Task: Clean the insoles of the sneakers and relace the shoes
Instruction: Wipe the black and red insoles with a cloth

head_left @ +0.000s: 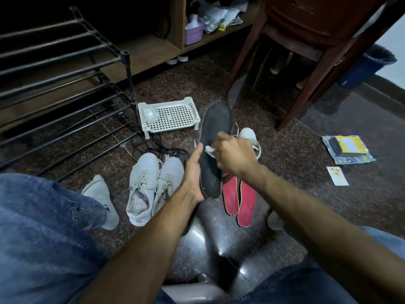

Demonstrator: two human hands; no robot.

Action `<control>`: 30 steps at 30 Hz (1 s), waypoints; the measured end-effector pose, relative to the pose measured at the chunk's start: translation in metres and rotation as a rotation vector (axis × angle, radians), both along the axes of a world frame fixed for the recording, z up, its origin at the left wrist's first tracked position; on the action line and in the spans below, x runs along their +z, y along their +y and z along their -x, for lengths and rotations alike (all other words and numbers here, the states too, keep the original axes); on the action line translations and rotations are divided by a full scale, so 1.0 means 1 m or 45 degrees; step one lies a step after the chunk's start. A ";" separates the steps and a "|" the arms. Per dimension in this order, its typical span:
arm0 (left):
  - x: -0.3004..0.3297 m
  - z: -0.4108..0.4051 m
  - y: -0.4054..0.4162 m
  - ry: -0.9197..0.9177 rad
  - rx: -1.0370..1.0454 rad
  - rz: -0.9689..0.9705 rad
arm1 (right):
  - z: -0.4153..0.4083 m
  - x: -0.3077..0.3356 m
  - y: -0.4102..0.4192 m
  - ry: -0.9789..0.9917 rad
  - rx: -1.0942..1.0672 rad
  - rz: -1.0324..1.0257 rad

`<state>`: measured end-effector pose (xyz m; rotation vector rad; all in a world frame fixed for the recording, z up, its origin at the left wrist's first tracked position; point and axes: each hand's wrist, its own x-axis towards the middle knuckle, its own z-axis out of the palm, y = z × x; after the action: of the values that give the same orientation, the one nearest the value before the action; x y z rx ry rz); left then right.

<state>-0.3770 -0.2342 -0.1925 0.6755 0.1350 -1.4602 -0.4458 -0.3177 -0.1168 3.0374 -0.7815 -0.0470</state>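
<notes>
My left hand [194,172] holds a black insole [215,130] upright by its heel end, above the floor. Against the middle of that insole my right hand [232,154] presses a small white wipe [209,150], gripped in its fingers. Two red insoles [240,199] lie side by side on the floor just below. A pair of white sneakers [151,185] stands to the left of them, and black laces [166,150] lie loose behind the pair. Another white sneaker [249,139] sits behind my right hand, partly hidden.
A white perforated plastic tray [173,116] with a small clear packet stands ahead. A black metal shoe rack [65,84] fills the left. Brown chair legs [291,115] rise at the right. A yellow-and-black packet [348,148] and a small card [337,175] lie on the floor.
</notes>
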 end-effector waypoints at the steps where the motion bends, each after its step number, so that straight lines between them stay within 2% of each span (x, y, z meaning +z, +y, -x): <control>1: 0.003 -0.002 -0.001 0.018 0.001 0.018 | 0.001 -0.001 0.001 -0.025 0.020 -0.039; 5: 0.002 -0.017 0.001 0.017 -0.021 0.034 | 0.028 -0.005 0.040 -0.029 0.266 -0.255; 8: -0.001 -0.007 0.000 0.032 -0.028 0.048 | 0.013 -0.004 0.013 0.022 0.141 -0.063; 11: 0.002 0.000 -0.002 0.057 -0.017 0.085 | 0.000 -0.005 -0.005 -0.175 -0.048 0.002; 14: 0.006 -0.010 -0.002 0.063 0.017 0.081 | 0.018 -0.016 0.029 -0.326 0.203 -0.210; 15: 0.004 -0.013 -0.003 0.040 0.010 0.089 | 0.024 -0.016 0.036 -0.295 0.257 -0.253; 17: 0.002 -0.012 -0.005 0.024 0.006 0.106 | 0.022 -0.013 0.029 -0.217 0.280 -0.156; 20: 0.004 -0.001 -0.006 0.079 0.013 0.139 | -0.002 -0.002 -0.003 -0.159 0.034 0.043; 22: 0.007 -0.004 -0.006 0.067 0.035 0.103 | -0.008 -0.002 -0.004 -0.143 -0.027 0.024; 26: 0.001 -0.028 0.001 0.042 0.078 0.083 | 0.019 -0.010 0.032 0.006 0.353 -0.202; 28: -0.005 -0.028 0.002 0.060 0.037 0.082 | 0.026 -0.006 0.030 0.136 0.460 -0.106; 30: -0.002 -0.017 0.002 0.079 -0.018 0.104 | 0.012 0.003 0.013 0.218 0.400 0.115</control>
<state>-0.3603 -0.2325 -0.1948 0.5661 0.1182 -1.4925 -0.4580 -0.3049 -0.1139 2.9784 -0.2833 -0.2574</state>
